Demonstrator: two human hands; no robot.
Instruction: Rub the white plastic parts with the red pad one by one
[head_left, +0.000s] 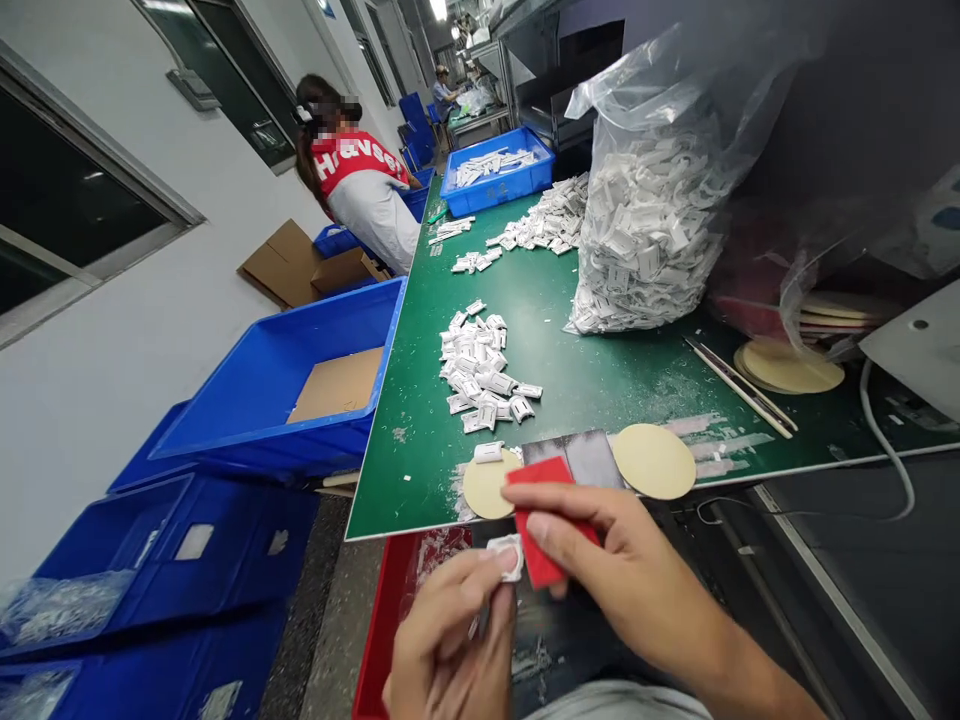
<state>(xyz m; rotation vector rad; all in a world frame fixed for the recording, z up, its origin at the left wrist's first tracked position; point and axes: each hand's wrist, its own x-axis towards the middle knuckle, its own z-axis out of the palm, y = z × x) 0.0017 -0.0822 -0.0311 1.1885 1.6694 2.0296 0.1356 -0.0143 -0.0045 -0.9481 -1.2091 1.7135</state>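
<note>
My left hand (457, 620) pinches a small white plastic part (508, 556) between thumb and fingers, just in front of the table edge. In my right hand (615, 550) is a flat red block (546, 520), its left edge right beside the white part; I cannot tell whether they touch. Behind my hands a round cream disc (487, 490) lies at the table edge with one white part (489, 452) on its far side. A second cream disc (655, 461) lies to the right, past a grey plate (574, 455). Beyond them is a pile of similar white parts (480, 365).
A clear bag of white parts (645, 220) stands on the green table (405, 430). Farther back are loose parts (547, 215) and a blue tray (499, 185). Sticks (739, 385) lie at right. Blue bins (277, 330) line the left; a red bin (382, 610) sits below. A co-worker (360, 180) sits beyond.
</note>
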